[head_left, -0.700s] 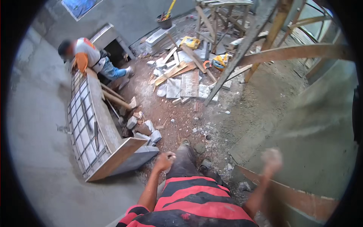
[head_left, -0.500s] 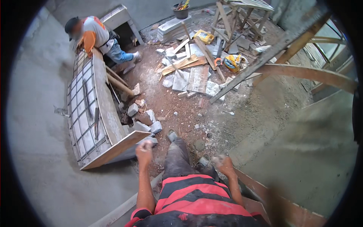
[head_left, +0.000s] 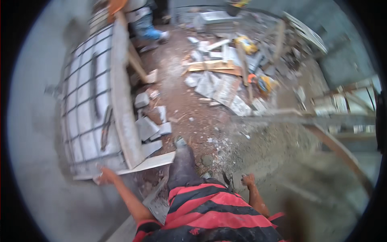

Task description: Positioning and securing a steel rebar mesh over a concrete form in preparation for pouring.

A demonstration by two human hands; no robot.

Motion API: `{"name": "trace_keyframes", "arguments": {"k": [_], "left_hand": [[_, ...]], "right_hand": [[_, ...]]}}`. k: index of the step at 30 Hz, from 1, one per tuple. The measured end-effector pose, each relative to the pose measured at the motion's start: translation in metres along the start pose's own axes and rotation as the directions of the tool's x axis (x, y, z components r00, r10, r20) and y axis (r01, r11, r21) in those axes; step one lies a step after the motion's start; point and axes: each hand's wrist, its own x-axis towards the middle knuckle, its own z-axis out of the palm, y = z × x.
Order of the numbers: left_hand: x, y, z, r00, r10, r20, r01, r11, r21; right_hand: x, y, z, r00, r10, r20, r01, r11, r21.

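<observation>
Your right hand [head_left: 248,180] hangs apart, fingers curled in, nothing visible inside. Your left hand [head_left: 105,176] has just swung out to the left end of the end board [head_left: 153,162], bringing that edge within touch; blur hides whether its fingers grip. Just beyond lies the steel grid [head_left: 89,99].
</observation>
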Motion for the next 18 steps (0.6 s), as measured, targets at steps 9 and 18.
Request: {"name": "trace_keyframes", "arguments": {"k": [9,18], "left_hand": [[-0.046,0.064,-0.058,0.864,-0.457,0.211,0.487,0.865,-0.122],[-0.062,0.080,-0.054,0.800,-0.511,0.313,0.592,0.757,-0.277]], "right_hand": [[0.032,-0.155,-0.156,0.969,0.241,0.059,-0.212,0.683,0.699],[0.181,-0.265,-0.283,0.814,-0.446,-0.371,0.555,0.786,0.272]]}}
